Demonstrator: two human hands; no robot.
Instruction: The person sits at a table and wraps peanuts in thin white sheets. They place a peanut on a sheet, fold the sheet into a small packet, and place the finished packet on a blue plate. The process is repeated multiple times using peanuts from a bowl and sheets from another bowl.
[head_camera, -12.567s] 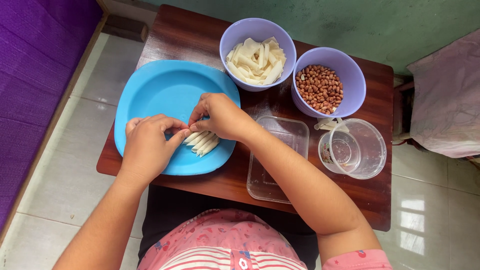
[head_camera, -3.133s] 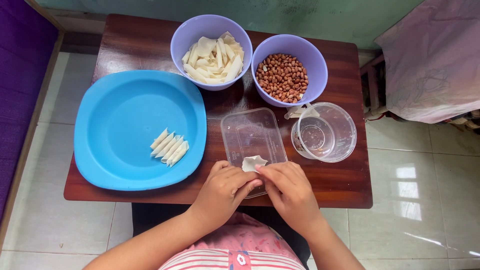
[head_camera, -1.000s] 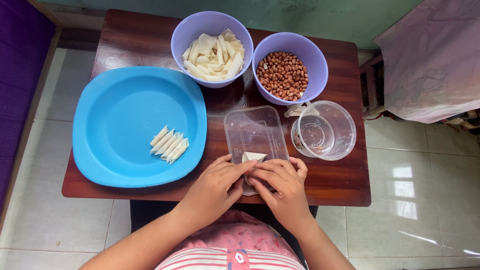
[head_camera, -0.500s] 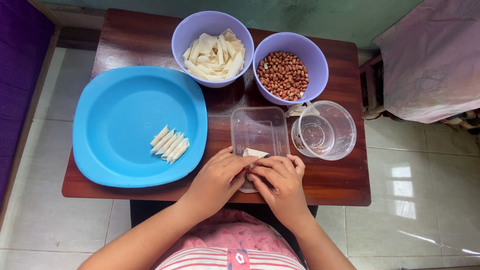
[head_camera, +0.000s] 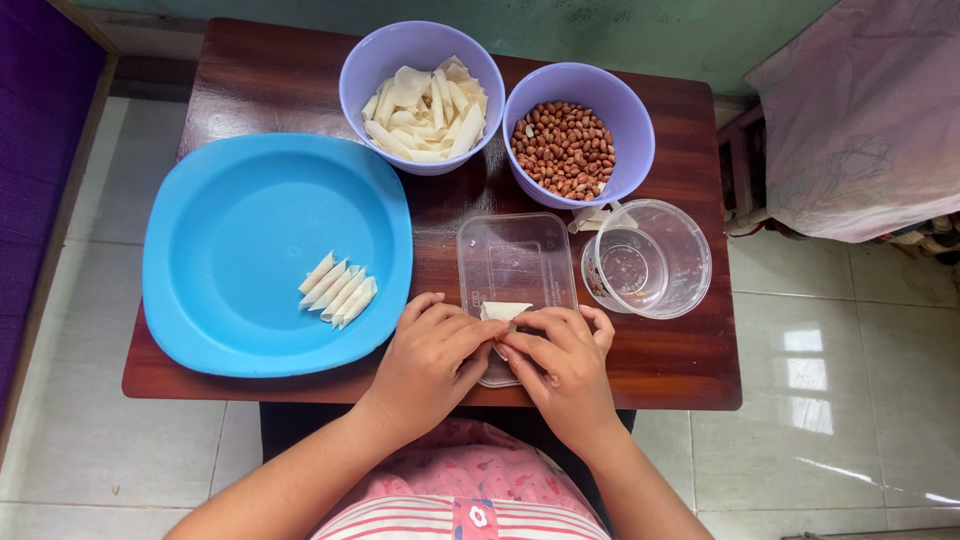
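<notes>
Pastry wrapper (head_camera: 503, 311), a small pale sheet, sits pinched between both hands over the near end of the clear rectangular tray (head_camera: 515, 262). The left hand (head_camera: 432, 358) curls its fingers onto the sheet's left side, the right hand (head_camera: 566, 362) presses thumb and forefinger on its right; both are closed on it. The step looks like folding or rolling the sheet shut, and finishing it would call for a tight, even tuck so the roll holds. Left of the hands, four finished rolls (head_camera: 338, 290) lie side by side on the blue plate (head_camera: 230, 200). Beyond stand a bowl of wrappers (head_camera: 422, 108), a bowl of peanuts (head_camera: 565, 148) and a clear round tub (head_camera: 650, 258), all on the wooden table (head_camera: 690, 370).
</notes>
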